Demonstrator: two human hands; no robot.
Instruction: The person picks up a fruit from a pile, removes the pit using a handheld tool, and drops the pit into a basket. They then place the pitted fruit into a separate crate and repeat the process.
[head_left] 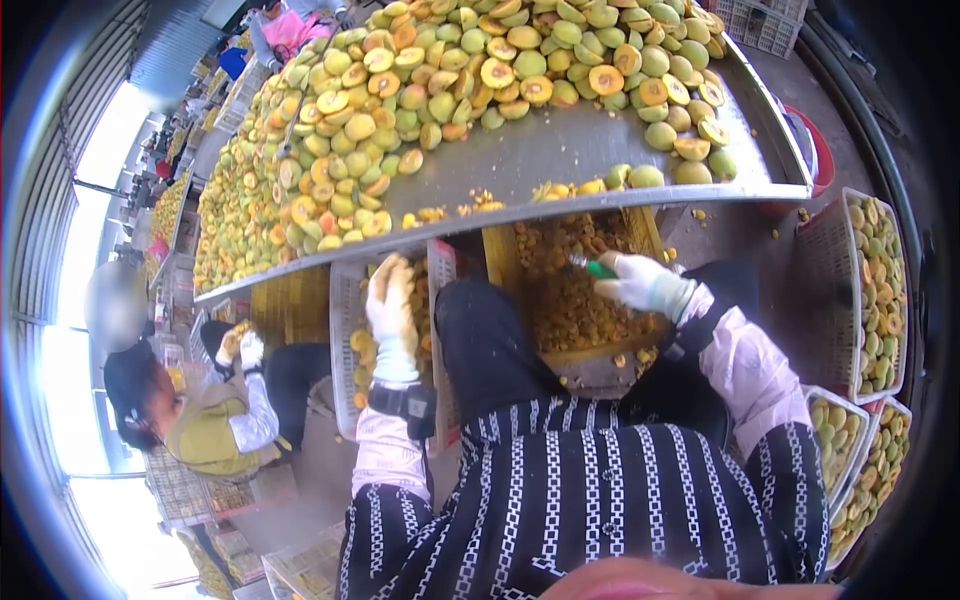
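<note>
My left hand (393,310), in a stained white glove, is raised over a white plastic crate (342,340) holding cut fruit pieces. Its fingers are stretched out, and I see nothing held in them. My right hand (645,285), also gloved, is closed around a small green-handled tool (600,270) with a short metal end. That tool is above a yellow-rimmed bin (497,262) between my knees, full of brownish pits and scraps. In front of me, halved peach-like fruits (470,70) with green-yellow skin and orange flesh are heaped on a metal table (560,140).
Crates of fruit (850,290) stand at my right, with more crates (835,425) nearer me. A red tub (822,150) is beyond the table's right end. At my left sits a co-worker (215,430) with gloved hands together. Other people work farther back.
</note>
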